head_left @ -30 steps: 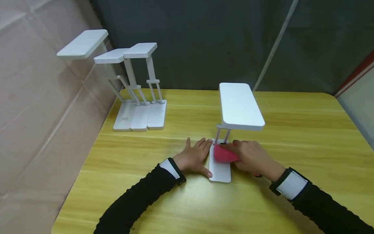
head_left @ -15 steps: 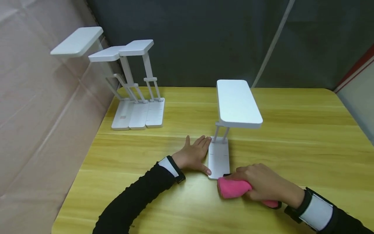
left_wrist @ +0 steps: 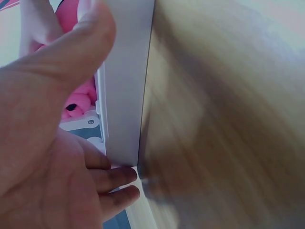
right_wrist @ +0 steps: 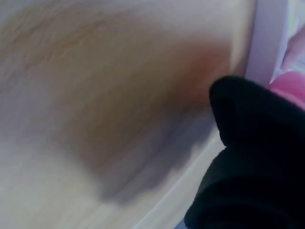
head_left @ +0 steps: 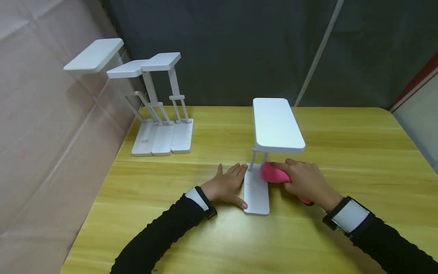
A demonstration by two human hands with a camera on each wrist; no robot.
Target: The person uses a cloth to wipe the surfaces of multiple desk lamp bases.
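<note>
A white desk lamp (head_left: pixel 278 123) stands in the middle of the table in the head view, its flat panel raised on thin rods above a narrow base (head_left: pixel 256 196). My left hand (head_left: pixel 226 185) touches the base's left side with spread, straight fingers. In the left wrist view, the thumb and fingertips (left_wrist: pixel 121 177) lie along the base's side wall (left_wrist: pixel 125 100). My right hand (head_left: pixel 306 180) holds a bunched pink cloth (head_left: pixel 273 174) against the base's far right edge, beside the rods. The cloth's black part (right_wrist: pixel 257 138) fills much of the right wrist view.
Several similar white lamps (head_left: pixel 164 139) stand side by side at the table's far left, near a pale fabric wall (head_left: pixel 44 152). A dark curtain (head_left: pixel 212 53) hangs behind the wooden table (head_left: pixel 342 152).
My right hand moved the cloth from the base's upper surface toward me, past its front right corner, then away again to the far right edge. The left hand stayed in place.
</note>
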